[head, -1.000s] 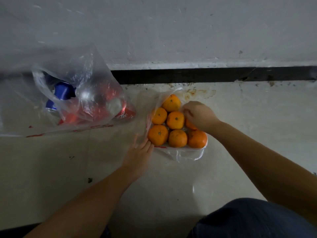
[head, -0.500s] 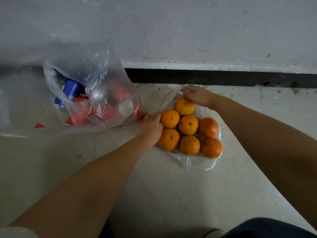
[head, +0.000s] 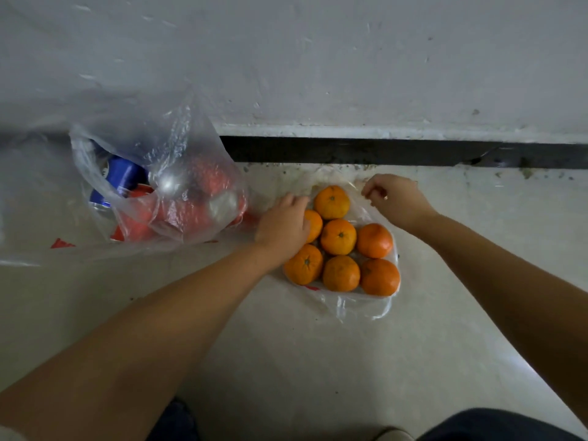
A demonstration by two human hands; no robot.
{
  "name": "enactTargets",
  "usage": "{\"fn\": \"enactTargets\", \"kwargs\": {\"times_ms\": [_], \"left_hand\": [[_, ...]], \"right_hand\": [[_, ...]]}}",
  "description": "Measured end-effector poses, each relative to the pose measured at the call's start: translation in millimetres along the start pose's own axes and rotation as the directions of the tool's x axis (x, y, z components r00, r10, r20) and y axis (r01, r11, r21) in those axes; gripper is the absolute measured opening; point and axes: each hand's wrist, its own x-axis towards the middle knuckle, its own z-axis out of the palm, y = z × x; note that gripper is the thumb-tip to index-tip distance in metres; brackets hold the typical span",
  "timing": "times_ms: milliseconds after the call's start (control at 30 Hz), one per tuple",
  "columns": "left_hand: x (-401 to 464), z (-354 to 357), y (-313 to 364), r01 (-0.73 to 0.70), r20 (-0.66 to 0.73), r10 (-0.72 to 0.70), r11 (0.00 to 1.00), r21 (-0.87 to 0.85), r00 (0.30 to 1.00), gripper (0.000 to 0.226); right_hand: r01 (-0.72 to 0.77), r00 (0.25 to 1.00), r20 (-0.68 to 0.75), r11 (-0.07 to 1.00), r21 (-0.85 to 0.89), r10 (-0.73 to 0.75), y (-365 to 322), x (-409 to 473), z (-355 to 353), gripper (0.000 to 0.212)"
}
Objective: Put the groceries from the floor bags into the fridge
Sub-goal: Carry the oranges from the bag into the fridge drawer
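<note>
Seven oranges [head: 338,237] on floor [head: 318,361], lying in clear bag [head: 359,305] near wall base. Second clear bag [head: 178,173] left, cans inside, count unclear. Left hand [head: 282,225] curled over bag's left edge, covering one orange. Right hand [head: 394,198] pinching plastic at bag's far rim. Hands apart. Bare floor in front of bag.

Bare floor [head: 286,361] lies open before the oranges [head: 340,237]; bag of cans [head: 165,198] crowds their left.
</note>
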Motion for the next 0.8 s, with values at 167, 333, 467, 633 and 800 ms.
{"fn": "enactTargets", "kwargs": {"times_ms": [167,333,467,633,800], "left_hand": [[-32.9,10.7,13.2,-0.232,0.050,0.227,0.964,0.132,0.973,0.029],[-65.5,35.9,-6.6,-0.301,0.260,0.233,0.917,0.261,0.937,0.046],[-69.2,49.0,1.0,-0.183,0.189,0.133,0.943,0.279,0.973,0.077],[-65.1,56.6,4.9,-0.139,0.171,0.092,0.947,0.290,0.981,0.076],[-65.2,45.1,-0.4,-0.053,0.130,0.021,0.967,0.250,0.991,0.084]], "right_hand": [[0.302,0.947,0.199,0.909,-0.286,-0.252,-33.0,-54.1,30.0,0.019],[0.297,0.955,0.193,0.741,-0.602,-0.226,-26.1,-100.9,83.0,0.051],[0.225,0.974,0.148,0.742,-0.631,-0.170,-28.7,-105.8,90.6,0.065],[0.243,0.969,0.156,0.839,-0.487,-0.190,-28.1,-105.9,84.3,0.066],[0.229,0.972,-0.013,0.954,-0.192,-0.236,-14.3,-105.8,82.6,0.070]]}}
